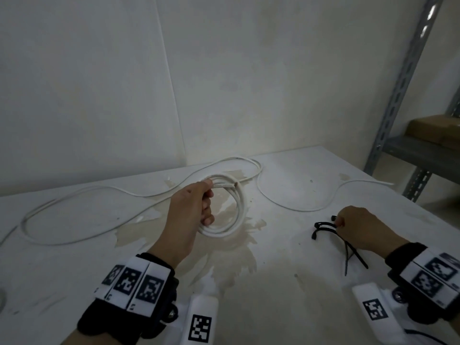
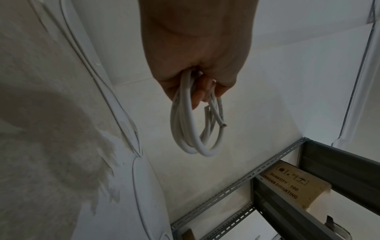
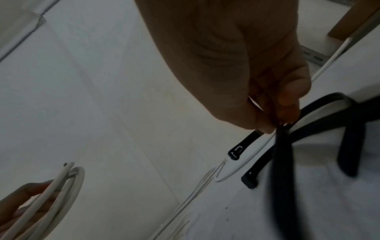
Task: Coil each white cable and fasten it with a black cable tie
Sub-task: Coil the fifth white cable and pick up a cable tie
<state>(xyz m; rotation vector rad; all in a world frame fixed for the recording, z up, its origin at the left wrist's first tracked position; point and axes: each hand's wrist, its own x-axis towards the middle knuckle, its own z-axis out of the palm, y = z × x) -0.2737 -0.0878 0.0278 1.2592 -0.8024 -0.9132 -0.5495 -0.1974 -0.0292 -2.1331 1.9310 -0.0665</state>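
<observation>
My left hand (image 1: 196, 210) grips a coiled white cable (image 1: 237, 210) just above the table's middle; the left wrist view shows the coil (image 2: 185, 129) hanging from the curled fingers with its cut end free. My right hand (image 1: 358, 230) pinches a black cable tie (image 1: 323, 225) among a few black ties lying at the right of the table. In the right wrist view the thumb and fingertips (image 3: 267, 128) pinch one tie (image 3: 244, 144) near its head, and the other ties (image 3: 349, 129) cross beside it. Another white cable (image 1: 82, 195) lies loose across the table.
The white table (image 1: 298, 282) has a pale stain in its middle and stands against a white wall. A grey metal shelf rack (image 1: 403, 95) holding cardboard boxes (image 1: 433, 130) stands at the right. A loose white cable (image 1: 311, 207) curves behind the ties.
</observation>
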